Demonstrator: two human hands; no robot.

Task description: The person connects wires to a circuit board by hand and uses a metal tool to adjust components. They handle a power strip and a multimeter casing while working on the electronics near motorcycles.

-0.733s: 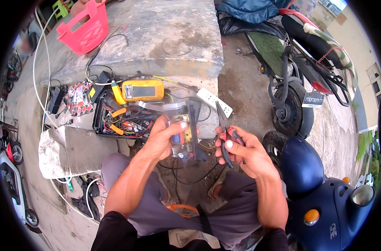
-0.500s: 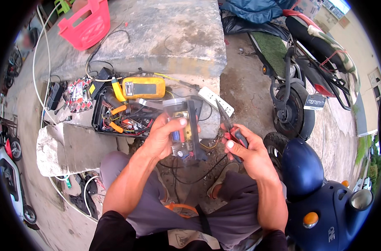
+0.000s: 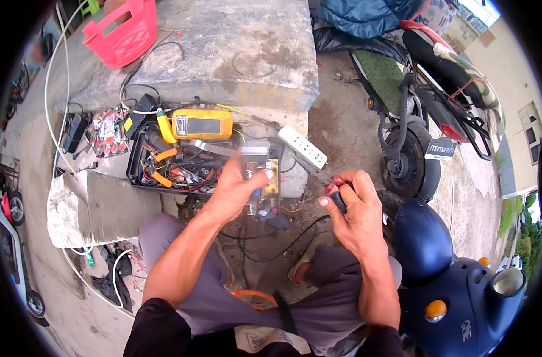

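My left hand grips a circuit board by its side, thumb across the face. Transparent plastic and several electronic parts show on it, though motion smears the details. To its right, my right hand is wrapped round pliers with red and black handles. Their long, narrow jaws point up and left toward the white power strip, apart from the board. Beyond my left hand lies a black toolbox full of wires and orange-handled tools. A yellow multimeter rests at its far side.
A concrete block stands at the left, and a raised slab with a pink basket lies beyond. A blue scooter is close on my right, with another scooter farther off. A black cable crosses the ground between my feet.
The circuit board has turned in my left hand so its component side faces up more. The pliers have tilted, their jaws swinging left and lower.
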